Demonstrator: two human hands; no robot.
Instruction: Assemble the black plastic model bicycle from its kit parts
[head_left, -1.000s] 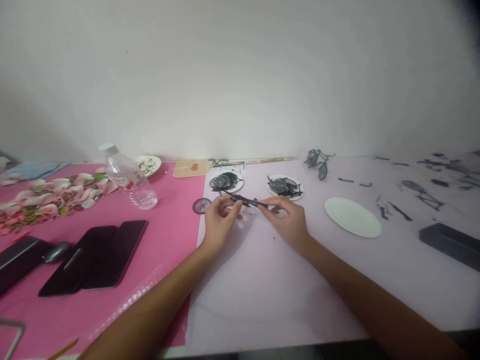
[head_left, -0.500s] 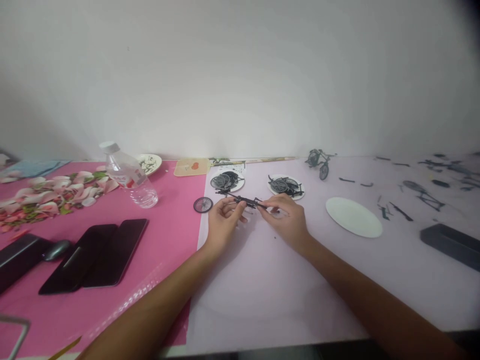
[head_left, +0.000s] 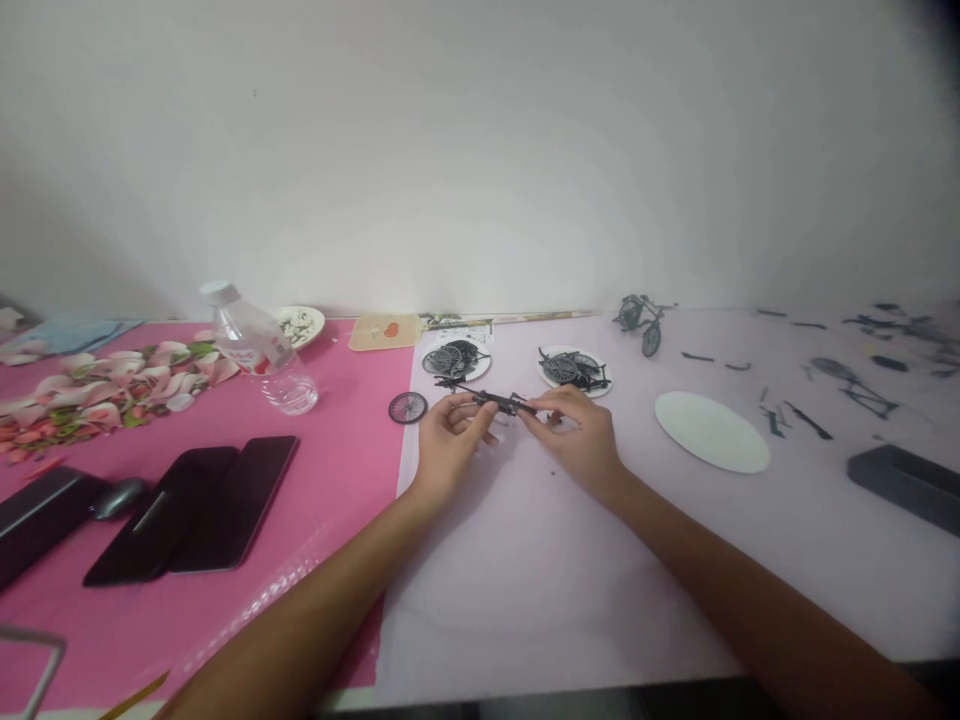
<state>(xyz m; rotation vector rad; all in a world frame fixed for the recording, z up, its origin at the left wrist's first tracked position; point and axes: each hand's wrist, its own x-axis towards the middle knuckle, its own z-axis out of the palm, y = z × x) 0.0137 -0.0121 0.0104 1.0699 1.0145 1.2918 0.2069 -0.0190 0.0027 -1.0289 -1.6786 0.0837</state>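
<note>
Between my two hands is a black toy bicycle frame, held above the pale sheet. My left hand is closed on its left part, thumb on top. The fingertips of my right hand pinch its right end; the finer details there are too small to make out. A loose black spoked wheel lies just left of my left hand. Behind my hands, two white plates carry more parts: black wheels on the left one, wheels and dark frame pieces on the right one.
A small bicycle stands near the wall. At right are a white plate, scattered black parts and a dark tray. On the pink side are a bottle, phones, a mouse and artificial flowers.
The whole view has shifted very slightly. Both hands keep hold of the bicycle frame in nearly the same pose, the right fingers a little closer around its end.
</note>
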